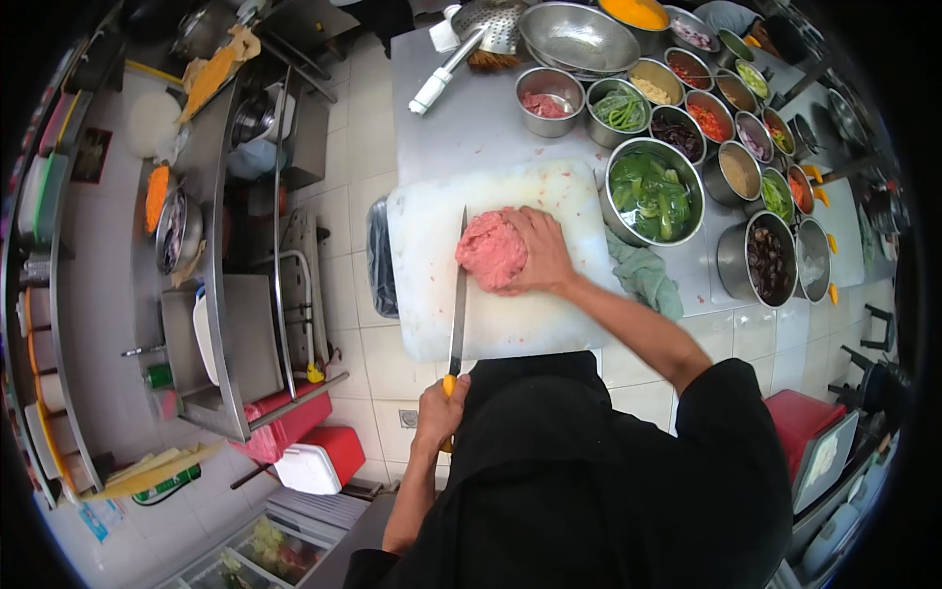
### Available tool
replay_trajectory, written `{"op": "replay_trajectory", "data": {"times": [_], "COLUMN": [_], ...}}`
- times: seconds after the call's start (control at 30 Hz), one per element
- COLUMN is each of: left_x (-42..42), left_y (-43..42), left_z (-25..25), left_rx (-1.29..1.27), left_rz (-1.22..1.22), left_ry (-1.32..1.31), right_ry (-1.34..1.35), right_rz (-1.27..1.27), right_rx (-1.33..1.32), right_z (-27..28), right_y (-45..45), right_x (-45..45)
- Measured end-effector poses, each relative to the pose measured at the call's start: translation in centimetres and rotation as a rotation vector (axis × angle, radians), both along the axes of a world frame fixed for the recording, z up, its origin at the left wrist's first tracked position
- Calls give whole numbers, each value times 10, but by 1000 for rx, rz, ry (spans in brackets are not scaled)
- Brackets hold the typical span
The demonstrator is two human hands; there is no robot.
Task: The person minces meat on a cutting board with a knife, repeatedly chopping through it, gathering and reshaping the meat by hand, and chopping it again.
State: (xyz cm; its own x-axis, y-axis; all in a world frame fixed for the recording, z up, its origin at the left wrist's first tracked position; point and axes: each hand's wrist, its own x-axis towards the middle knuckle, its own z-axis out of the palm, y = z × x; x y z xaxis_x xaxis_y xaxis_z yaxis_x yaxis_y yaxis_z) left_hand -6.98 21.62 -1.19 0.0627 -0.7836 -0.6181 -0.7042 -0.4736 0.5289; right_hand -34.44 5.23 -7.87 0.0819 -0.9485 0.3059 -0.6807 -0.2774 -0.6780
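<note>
A mound of pink minced meat [491, 251] lies on the white cutting board [530, 329]. My right hand [539, 250] rests against the mound's right side, fingers spread over it. My left hand [441, 410] is wrapped round the yellow handle of a long knife [459, 309]. Its blade points away from me and lies along the left edge of the meat, on or just above the board; I cannot tell which. The blade's far tip reaches a little past the meat.
Right of the board stand a pot of green leaves in liquid [652, 192], a crumpled green cloth [646, 277] and several metal bowls of chopped ingredients. A colander [579, 37] sits at the back. Left are a black-lined bin [382, 257] and a steel shelf [224, 324].
</note>
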Motion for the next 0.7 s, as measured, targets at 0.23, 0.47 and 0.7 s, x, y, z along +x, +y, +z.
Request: {"op": "replay_trajectory", "data": {"times": [0.23, 0.47, 0.7], "left_x": [22, 48, 69], "left_y": [-56, -90, -81], "left_z": [-4, 33, -3], "left_rx": [-190, -161, -182], "left_rz": [-183, -204, -118], "left_ry": [-50, -111, -72], "right_ry": [-152, 26, 222], "right_rz": [-525, -375, 4], "right_rx": [37, -105, 50], "right_z": [8, 25, 34], "right_y": [49, 19, -25], "right_x": [80, 42, 64]}}
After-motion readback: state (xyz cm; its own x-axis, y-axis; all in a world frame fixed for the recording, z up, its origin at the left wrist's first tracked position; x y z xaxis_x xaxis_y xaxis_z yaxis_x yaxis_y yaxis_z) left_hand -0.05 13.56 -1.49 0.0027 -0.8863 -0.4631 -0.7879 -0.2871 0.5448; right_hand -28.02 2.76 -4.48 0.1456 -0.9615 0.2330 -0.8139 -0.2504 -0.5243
